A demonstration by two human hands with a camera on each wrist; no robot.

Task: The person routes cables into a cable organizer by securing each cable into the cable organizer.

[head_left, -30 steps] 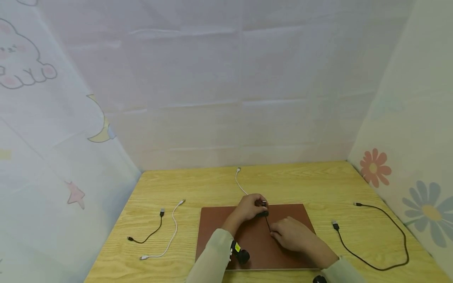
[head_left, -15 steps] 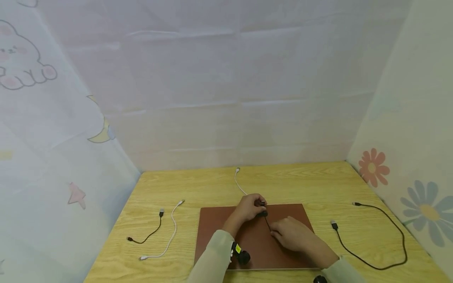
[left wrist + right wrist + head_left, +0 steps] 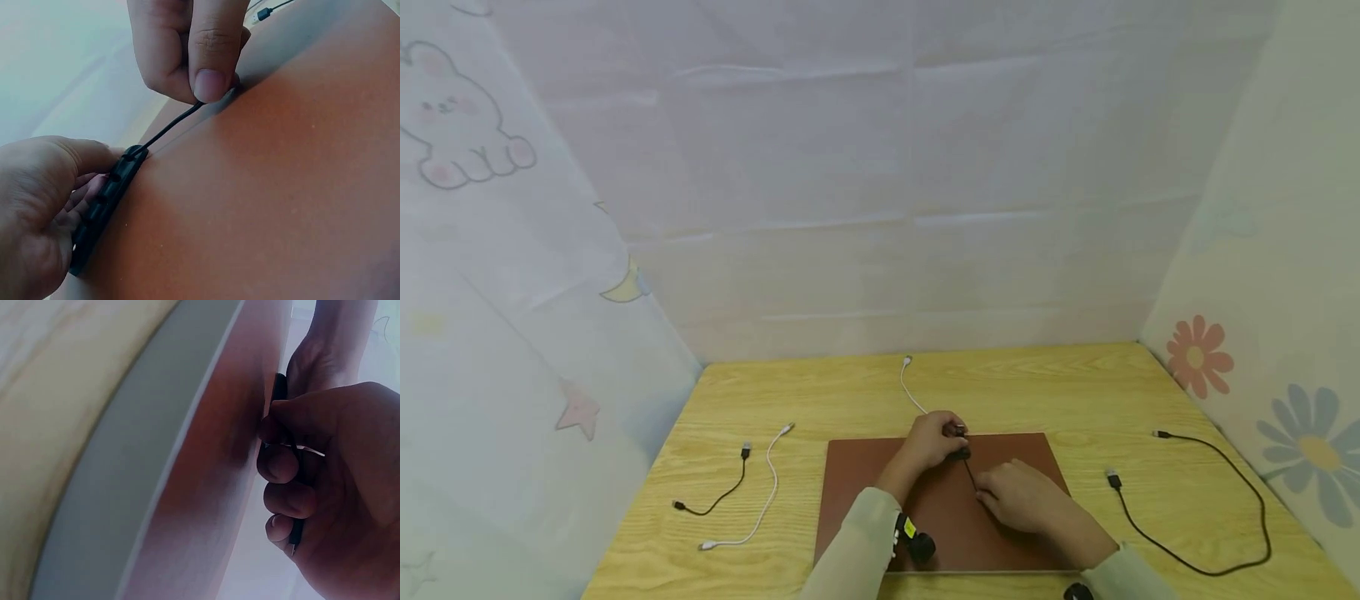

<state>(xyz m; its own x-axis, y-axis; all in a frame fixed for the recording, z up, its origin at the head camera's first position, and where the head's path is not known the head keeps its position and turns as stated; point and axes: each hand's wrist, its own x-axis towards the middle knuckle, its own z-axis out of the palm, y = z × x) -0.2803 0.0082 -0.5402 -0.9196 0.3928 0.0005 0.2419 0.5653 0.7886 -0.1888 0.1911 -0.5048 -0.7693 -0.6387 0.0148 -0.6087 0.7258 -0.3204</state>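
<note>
Over the brown board [image 3: 940, 533], my left hand [image 3: 928, 442] grips a black slotted cable organizer [image 3: 107, 209] from its side. A thin black cable [image 3: 167, 129] runs out of the slot at the organizer's far end. My right hand [image 3: 1018, 497] pinches that cable between thumb and index finger a short way from the slot. Its other fingers curl in, and the right wrist view has the cable's small plug [image 3: 295, 534] poking out below them. A metal-tipped plug [image 3: 958, 431] shows by the left fingertips in the head view.
On the wooden table [image 3: 1037, 387], a short black cable [image 3: 730, 492] and a white cable [image 3: 769, 492] lie left of the board. A longer black cable [image 3: 1262, 508] curves at the right. Behind the left hand lies another white cable [image 3: 910, 387]. Printed cloth walls surround the table's back and sides.
</note>
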